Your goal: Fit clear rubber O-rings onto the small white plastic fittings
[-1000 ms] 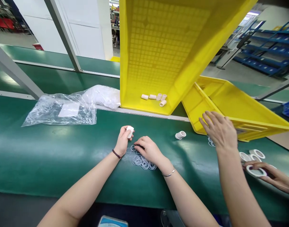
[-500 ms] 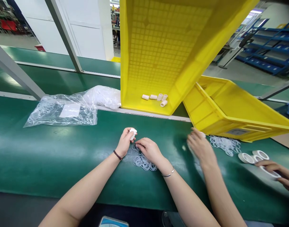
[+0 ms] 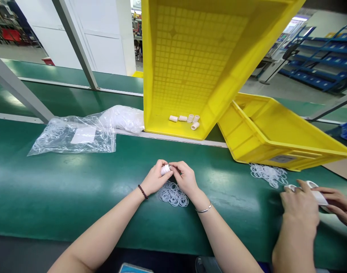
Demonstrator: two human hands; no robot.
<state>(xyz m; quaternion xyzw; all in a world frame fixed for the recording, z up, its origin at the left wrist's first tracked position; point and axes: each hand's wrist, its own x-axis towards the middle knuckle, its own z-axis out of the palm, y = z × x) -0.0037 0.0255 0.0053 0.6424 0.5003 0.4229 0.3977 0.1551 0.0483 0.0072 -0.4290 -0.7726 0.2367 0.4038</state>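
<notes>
My left hand [image 3: 155, 178] grips a small white plastic fitting [image 3: 164, 169] just above the green table [image 3: 77, 182]. My right hand [image 3: 185, 177] meets it from the right, fingertips pinched at the fitting's end; whether a ring is between them is too small to see. Right beneath both hands lies a pile of clear rubber rings [image 3: 173, 194].
A tilted yellow crate [image 3: 219, 49] behind holds several white fittings [image 3: 187, 119]. A second yellow crate [image 3: 275, 132] lies at right, more rings [image 3: 268, 174] before it. Plastic bags of rings [image 3: 77, 132] sit at left. A co-worker's hands [image 3: 304, 204] handle white parts at right.
My right hand rose from the ring pile to the fitting in my left hand. The co-worker's hand took the loose fitting from the table and drew back to the right.
</notes>
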